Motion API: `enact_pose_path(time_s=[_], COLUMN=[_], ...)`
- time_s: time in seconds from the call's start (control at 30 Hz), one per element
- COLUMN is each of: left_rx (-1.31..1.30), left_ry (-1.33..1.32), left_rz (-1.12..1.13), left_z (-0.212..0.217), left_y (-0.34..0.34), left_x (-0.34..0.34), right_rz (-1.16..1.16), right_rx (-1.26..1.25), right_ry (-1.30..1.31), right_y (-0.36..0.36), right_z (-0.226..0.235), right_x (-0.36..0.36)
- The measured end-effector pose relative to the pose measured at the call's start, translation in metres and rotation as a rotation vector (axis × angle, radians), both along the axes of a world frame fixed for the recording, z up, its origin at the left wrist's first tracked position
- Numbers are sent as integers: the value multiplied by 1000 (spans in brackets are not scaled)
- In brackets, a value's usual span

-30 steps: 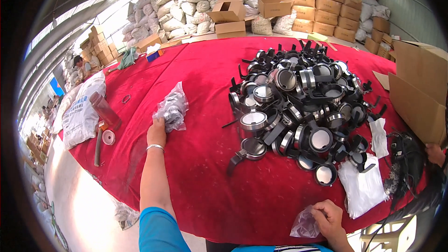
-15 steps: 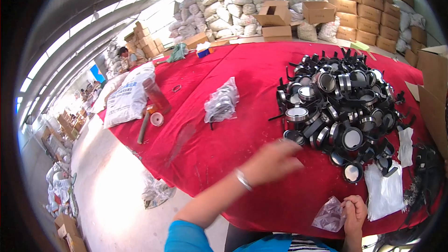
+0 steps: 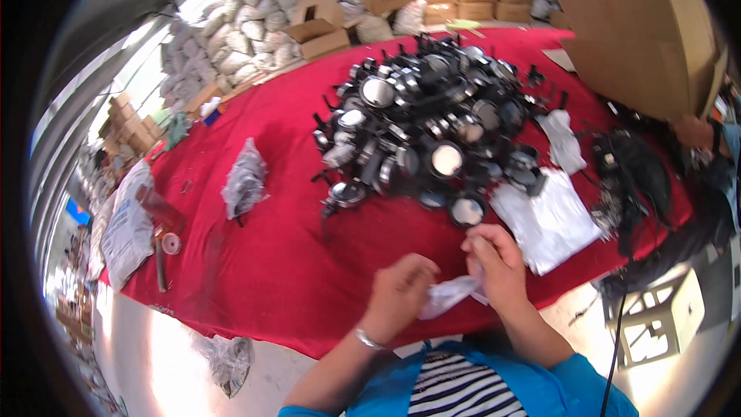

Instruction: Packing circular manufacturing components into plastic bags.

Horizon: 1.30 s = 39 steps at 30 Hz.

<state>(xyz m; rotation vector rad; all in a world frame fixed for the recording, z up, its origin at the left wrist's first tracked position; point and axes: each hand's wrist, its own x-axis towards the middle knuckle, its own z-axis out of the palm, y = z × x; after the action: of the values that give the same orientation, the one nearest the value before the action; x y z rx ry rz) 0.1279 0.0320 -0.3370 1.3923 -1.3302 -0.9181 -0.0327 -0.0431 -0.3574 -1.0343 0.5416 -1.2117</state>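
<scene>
Close to the table's near edge, a small clear plastic bag (image 3: 451,296) stretches between my two hands. My left hand (image 3: 400,293), with a silver bangle at the wrist, has its fingers curled onto the bag's left side. My right hand (image 3: 498,264) pinches the bag's other side with thumb and fingers; the exact grip is partly blurred. Just beyond my hands rises a big pile of black pieces with round silver faces (image 3: 446,160). One such piece (image 3: 467,209) lies at the pile's front, near my right fingertips. A stack of clear flat bags (image 3: 546,220) rests right of my right hand.
A filled plastic bag (image 3: 245,181) lies left on the red cloth (image 3: 301,262). Farther left are a white sack (image 3: 130,224) and a hammer-like tool (image 3: 160,262). At right, another person's hand (image 3: 692,133) is at a large carton (image 3: 641,38), above a black bundle (image 3: 633,177).
The view has swung to the right. My left hand has come back from the pile's edge to the plastic bag, and both hands are now together at it. The carton at right has shifted.
</scene>
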Motion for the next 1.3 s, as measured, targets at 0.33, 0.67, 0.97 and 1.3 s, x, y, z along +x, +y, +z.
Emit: enact_pose_path(time_s=[0.33,0.67,0.97,1.3], left_rx=[-217,55,-449,-94], left_ry=[-282,-52,-312,-204], left_rz=[-45,-35,531,-26], left_z=[6,16,23,10], left_y=[8,23,13,4], left_x=[-22,4,9,-19], right_rz=[90,382,221,356], right_rx=[145,66,-75,-64], right_ry=[-199,71,258,68], right_y=[-8,-9,-5,1], right_z=[-3,-7,-4,-18], right_x=[-2,-32,-31,-28])
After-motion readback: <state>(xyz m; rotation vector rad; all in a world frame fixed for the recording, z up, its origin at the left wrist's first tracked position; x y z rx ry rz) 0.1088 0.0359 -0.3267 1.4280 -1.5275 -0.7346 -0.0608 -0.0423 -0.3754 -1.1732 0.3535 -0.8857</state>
